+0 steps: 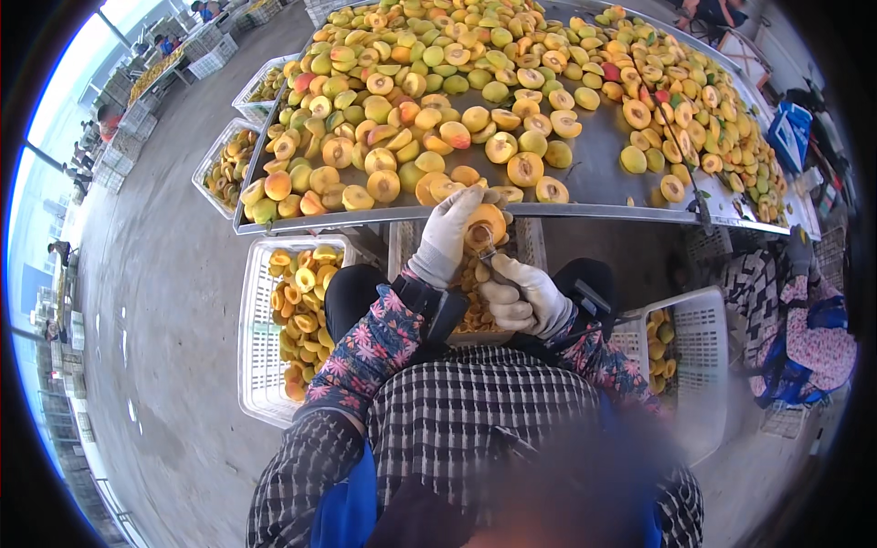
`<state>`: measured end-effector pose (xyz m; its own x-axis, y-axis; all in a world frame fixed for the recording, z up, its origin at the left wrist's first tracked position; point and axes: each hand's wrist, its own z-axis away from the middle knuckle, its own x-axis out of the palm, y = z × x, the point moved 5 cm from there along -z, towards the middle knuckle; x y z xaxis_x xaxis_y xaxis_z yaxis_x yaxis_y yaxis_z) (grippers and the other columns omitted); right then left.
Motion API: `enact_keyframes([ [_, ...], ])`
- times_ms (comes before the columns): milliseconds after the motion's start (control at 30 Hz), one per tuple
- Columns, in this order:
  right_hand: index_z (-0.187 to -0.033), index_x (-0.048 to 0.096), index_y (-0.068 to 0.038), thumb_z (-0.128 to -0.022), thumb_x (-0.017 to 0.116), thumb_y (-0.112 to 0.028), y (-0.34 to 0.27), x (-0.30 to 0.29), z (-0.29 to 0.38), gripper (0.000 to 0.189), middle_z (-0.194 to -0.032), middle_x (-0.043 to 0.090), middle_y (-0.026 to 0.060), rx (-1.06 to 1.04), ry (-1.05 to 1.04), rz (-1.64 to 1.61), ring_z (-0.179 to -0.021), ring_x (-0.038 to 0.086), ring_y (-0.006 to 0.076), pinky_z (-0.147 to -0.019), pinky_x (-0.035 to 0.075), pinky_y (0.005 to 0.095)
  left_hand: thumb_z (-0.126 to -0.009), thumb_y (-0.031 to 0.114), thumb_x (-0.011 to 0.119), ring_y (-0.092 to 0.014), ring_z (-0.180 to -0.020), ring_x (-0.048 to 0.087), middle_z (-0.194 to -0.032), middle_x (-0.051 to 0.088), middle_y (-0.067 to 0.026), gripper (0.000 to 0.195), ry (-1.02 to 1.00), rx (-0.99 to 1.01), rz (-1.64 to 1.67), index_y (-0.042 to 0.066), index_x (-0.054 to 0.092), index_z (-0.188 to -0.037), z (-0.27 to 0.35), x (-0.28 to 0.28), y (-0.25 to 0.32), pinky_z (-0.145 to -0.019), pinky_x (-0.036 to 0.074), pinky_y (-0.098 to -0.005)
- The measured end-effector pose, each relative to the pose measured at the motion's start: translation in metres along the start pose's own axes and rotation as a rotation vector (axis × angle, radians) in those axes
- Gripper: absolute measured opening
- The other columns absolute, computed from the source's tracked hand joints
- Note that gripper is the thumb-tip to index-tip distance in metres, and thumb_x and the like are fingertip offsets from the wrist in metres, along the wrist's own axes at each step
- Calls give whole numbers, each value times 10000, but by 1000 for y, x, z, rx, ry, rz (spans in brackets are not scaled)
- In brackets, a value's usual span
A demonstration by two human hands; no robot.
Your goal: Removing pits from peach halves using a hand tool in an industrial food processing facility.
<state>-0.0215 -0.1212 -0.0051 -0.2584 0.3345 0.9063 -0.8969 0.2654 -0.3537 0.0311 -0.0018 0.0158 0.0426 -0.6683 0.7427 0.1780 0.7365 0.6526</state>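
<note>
My left hand (447,236), in a white glove, holds a halved peach or similar stone fruit (495,218) with its cut face towards me. In my gloved right hand (524,296) is a pitting tool (487,255) with a looped metal end. The loop lies at the hollow in the middle of the cut half. Both hands are just in front of the near edge of a metal table (589,179) heaped with halved fruit (384,161). Below them, between my knees, stands a crate (531,240) with fruit pieces (477,312) in it.
A white plastic crate (257,342) of pitted halves (301,322) stands at my left. Another white crate (699,349) with fruit is at my right. Two more crates (205,175) (243,103) adjoin the table's left side. A co-worker (808,335) sits at far right.
</note>
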Motion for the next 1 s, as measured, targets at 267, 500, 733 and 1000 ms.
enact_keyframes([
  [267, -1042, 505, -48, -976, 473, -315, 8, -45, 32, 277, -698, 559, 64, 21, 361, 1058, -528, 550, 202, -497, 443, 310, -922, 133, 596, -108, -795, 617, -945, 680, -76, 236, 287, 332, -960, -49, 641, -1065, 28, -35, 79, -699, 491, -223],
  [500, -1128, 473, -9, -940, 508, -298, 1, -32, 34, 347, -917, 629, 276, 24, 488, 1726, -917, 609, 432, -785, 467, 466, -852, 422, 613, -339, -1012, 597, -1067, 648, -166, 382, 624, 500, -2087, 121, 669, -1080, 58, -73, 163, -907, 448, -413],
  [733, -1109, 501, 0, -915, 551, -305, -1, -29, 17, 364, -914, 631, 277, -39, 474, 1739, -917, 609, 427, -785, 467, 463, -849, 618, 511, -320, -932, 621, -947, 644, -196, 587, 406, 55, -2192, 56, 669, -914, -40, -33, 74, -836, 470, -426],
  [1000, -1075, 519, 3, -920, 544, -245, -6, -41, 30, 293, -886, 615, 254, -376, 400, 1746, -860, 609, 408, -744, 475, 432, -751, 215, 751, -293, -900, 638, -1001, 621, -146, 422, 316, 353, -1550, 58, 544, -1083, -61, -52, 40, -794, 519, -370],
])
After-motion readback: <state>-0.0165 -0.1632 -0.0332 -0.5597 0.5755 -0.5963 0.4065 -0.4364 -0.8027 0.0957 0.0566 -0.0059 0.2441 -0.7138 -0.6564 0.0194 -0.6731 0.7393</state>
